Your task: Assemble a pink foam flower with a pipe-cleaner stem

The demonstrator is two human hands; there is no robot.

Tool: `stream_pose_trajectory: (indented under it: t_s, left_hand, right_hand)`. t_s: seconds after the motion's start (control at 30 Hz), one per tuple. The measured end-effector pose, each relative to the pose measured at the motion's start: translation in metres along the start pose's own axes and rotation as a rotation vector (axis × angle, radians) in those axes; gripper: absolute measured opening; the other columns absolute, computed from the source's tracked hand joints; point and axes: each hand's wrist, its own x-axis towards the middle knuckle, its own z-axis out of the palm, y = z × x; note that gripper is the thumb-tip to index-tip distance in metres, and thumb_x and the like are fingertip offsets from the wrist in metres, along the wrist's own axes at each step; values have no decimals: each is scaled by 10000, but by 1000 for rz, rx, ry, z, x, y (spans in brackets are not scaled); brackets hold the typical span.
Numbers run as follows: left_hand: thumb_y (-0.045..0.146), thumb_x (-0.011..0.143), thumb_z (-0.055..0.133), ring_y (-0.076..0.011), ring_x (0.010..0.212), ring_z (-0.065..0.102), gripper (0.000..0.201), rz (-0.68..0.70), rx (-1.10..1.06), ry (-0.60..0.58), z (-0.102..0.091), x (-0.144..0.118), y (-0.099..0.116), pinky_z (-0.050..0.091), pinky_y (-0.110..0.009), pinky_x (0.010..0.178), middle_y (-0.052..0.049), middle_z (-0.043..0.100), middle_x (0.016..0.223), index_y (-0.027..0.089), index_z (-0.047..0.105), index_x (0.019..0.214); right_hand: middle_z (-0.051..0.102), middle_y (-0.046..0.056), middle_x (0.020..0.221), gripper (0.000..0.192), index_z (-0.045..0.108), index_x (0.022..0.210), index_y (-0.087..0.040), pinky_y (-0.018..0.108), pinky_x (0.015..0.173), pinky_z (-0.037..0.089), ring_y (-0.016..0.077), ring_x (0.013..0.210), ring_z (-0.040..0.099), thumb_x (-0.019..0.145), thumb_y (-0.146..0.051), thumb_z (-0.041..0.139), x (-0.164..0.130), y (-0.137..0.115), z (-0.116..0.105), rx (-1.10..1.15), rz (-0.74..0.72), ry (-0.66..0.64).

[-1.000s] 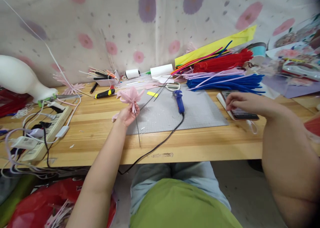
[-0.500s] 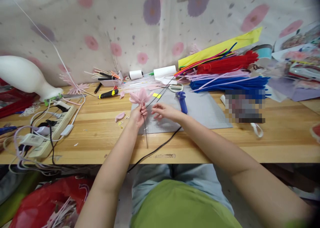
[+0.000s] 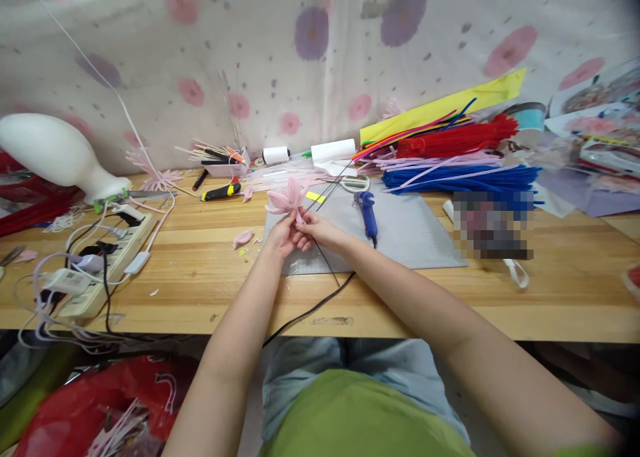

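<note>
Both my hands meet just above the centre of the frame. My left hand (image 3: 280, 235) is closed around the base of the pink pipe-cleaner flower (image 3: 287, 198), holding it upright so the petals fan toward the wall and stay clear of the bench. My right hand (image 3: 315, 229) pinches the same spot just under the petals, fingertips touching the left hand's, which steadies the join from both sides. The dark wire stem (image 3: 326, 262) trails down and to the right from that grip, over the near edge of the grey cutting mat (image 3: 400, 233). The blue glue gun (image 3: 369, 210) lies on the mat just right of my hands, its cord running off the front of the wooden table (image 3: 500, 297). A loose pink petal (image 3: 243, 237) sits on the wood left of the mat. Bundled blue pipe cleaners (image 3: 460, 177) and red ones (image 3: 457, 137) are stacked upper right, the power strip (image 3: 105, 263) at far left.
</note>
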Motion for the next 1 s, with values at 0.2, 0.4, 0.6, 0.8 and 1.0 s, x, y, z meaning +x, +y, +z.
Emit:
stream_pose_trajectory:
  t_s: [0.2,0.4,0.6,0.8,1.0]
  left_hand:
    - [96,872,473,-31,435,522,166,182,-177,229,7,9,27,474,-152,522,52,531,522,126,544,726]
    - [165,933,353,-2,332,332,268,90,-167,176,19,7,39,231,-90,329,80,355,458,145,415,674]
    - [195,944,311,0,291,164,279,30,-89,220,16,5,46,65,-115,311,111,184,470,161,371,673]
    - [195,938,317,3,300,156,282,45,-68,280,9,7,47,59,-119,327,106,171,495,165,353,660]
    - [204,946,312,5,293,149,294,0,-100,257,15,18,43,51,-117,328,111,158,483,160,354,659]
  right_hand:
    - [586,-44,611,214,423,1021,-213,232,553,487,99,557,566,845,-204,543,-7,-10,-8,-298,-36,126]
    - [628,9,782,91,599,851,-168,218,600,458,90,657,560,775,-205,566,-43,-62,-25,-672,-199,-48]
    - [633,23,750,296,658,924,-177,214,580,413,95,655,548,758,-412,589,-97,-121,-115,-891,-95,-191]
    - [659,135,887,284,630,1001,-84,276,706,410,131,729,541,813,-243,490,-81,-93,-236,-970,-21,923]
    - [539,179,1281,520,547,1243,-101,387,996,335,268,1173,477,750,-268,543,-34,-38,-259,-1486,-192,781]
